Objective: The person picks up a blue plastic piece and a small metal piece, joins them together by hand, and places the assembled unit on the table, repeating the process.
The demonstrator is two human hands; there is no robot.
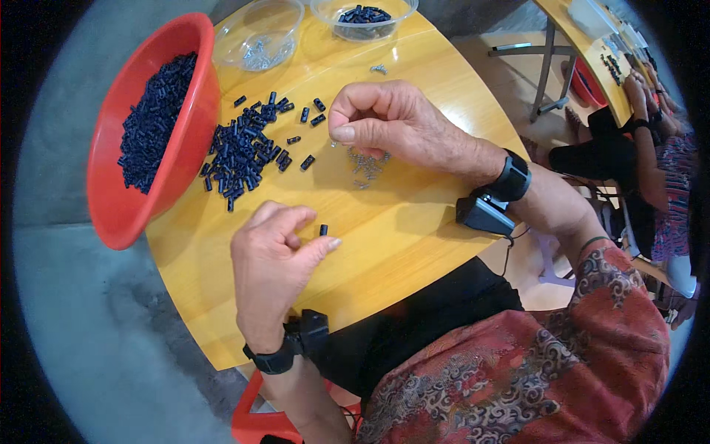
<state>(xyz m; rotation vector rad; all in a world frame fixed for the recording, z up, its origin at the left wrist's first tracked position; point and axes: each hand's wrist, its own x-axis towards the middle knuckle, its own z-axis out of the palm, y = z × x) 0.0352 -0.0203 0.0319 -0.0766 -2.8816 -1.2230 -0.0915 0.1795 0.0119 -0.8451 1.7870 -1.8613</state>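
My left hand [274,255] is low over the near part of the yellow table, thumb and index finger apart. A short dark plastic piece [323,230] is in the gap between those fingertips, with no firm grip on it visible. Farther right, my right hand [403,126] pinches thumb and index finger together. A tiny silver bit, apparently a small screw [333,144], shows at its thumb tip. Below that hand lies a scatter of small silver screws [364,169], partly covered by the fingers. Left of it spreads a pile of dark cylindrical plastic pieces [244,152].
A red basin [111,200] full of dark pieces tilts at the table's left. At the back are a clear tub [288,18] with silver screws and another clear tub [403,16] with dark pieces. Another person's hand [636,92] is over a table at far right.
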